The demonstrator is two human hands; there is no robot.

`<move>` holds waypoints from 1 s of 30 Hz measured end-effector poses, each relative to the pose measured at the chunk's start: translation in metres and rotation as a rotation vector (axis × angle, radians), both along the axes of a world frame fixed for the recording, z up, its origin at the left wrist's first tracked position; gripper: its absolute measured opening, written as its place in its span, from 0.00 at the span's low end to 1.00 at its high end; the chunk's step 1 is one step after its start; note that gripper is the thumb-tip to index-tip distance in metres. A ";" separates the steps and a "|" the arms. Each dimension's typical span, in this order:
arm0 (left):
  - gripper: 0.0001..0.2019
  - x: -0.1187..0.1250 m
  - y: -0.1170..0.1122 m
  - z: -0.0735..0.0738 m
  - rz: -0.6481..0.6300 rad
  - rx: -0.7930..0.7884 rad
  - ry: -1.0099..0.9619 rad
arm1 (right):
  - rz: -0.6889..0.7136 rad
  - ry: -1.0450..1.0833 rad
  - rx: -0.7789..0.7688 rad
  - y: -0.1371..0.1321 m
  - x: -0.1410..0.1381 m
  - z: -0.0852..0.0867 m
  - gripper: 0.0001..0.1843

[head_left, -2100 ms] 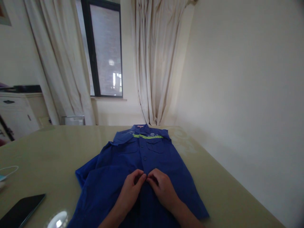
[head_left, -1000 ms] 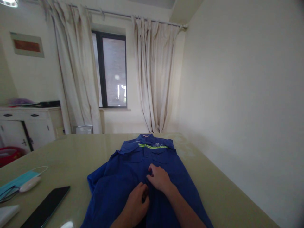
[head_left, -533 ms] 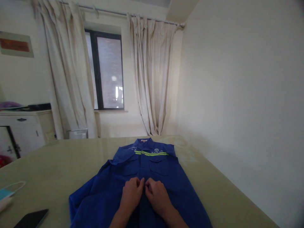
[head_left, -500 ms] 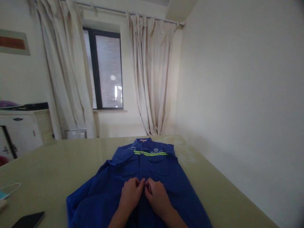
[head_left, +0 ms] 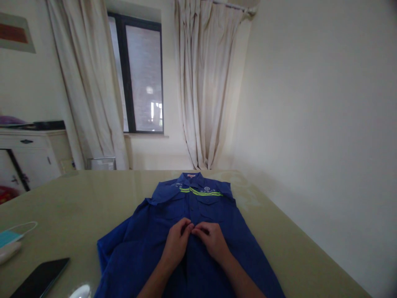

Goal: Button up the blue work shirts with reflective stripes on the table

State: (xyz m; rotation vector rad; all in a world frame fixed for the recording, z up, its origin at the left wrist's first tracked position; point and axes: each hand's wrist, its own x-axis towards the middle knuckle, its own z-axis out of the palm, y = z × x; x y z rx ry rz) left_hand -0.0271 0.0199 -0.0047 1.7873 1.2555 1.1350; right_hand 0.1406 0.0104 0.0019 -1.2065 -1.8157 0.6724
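A blue work jacket point(head_left: 169, 248) lies spread on its back, collar at the far end, with a yellow-green stripe and white lettering across the chest. My left hand point(head_left: 179, 236) is closed in a pinch at the front placket, just below the chest pockets. Facing it, my right hand point(head_left: 211, 238) pinches the same front edge, thumb and fingertips almost touching those of the left. Whatever button sits between the fingertips is too small to make out. The jacket's lower part runs out of view under my forearms.
The jacket rests on a greenish tabletop point(head_left: 102, 194). At the left are a dark phone point(head_left: 41, 277), a blue face mask point(head_left: 10, 237), a pale rounded object point(head_left: 10, 251) and a white shiny item point(head_left: 81, 291). A wall point(head_left: 316, 124) borders the right side.
The head view has tipped down slightly, bringing more of the phone and a white item into sight. Both hands stay at the placket; the right fingers are straighter now.
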 end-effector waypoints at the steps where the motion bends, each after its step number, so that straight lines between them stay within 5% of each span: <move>1: 0.16 0.000 0.000 0.000 -0.004 0.007 -0.025 | 0.007 0.030 0.002 0.001 0.001 0.000 0.19; 15: 0.14 0.003 -0.012 0.002 0.171 0.048 0.123 | 0.021 -0.113 0.091 -0.017 -0.004 -0.004 0.08; 30: 0.14 0.002 -0.011 0.000 0.038 0.171 -0.024 | -0.054 0.120 0.011 -0.011 -0.004 -0.002 0.10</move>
